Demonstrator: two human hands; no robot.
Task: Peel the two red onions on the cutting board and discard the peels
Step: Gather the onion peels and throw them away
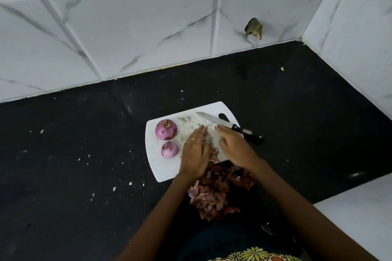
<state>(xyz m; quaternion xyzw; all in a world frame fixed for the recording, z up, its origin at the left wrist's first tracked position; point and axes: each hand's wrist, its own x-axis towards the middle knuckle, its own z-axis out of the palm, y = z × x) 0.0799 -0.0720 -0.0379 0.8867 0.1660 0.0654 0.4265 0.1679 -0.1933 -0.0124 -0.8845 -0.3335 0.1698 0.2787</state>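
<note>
Black counter [84,154] | both hands [214,148] flat, open on cutting board [157,167] | peels [212,197] off near edge

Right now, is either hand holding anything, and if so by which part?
Nothing is held. The left hand and right hand lie flat with straight fingers on the board, above the peels. The knife lies untouched.

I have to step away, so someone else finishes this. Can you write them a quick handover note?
Left hand and right hand: both flat on the cutting board, fingers straight, holding nothing.
Both onions sit peeled at the board's left side.
Peels are heaped on the counter at the board's near edge; small scraps remain on the board.
Knife lies at the board's far right.
Left: sweep up the scraps, discard the peels.
</note>
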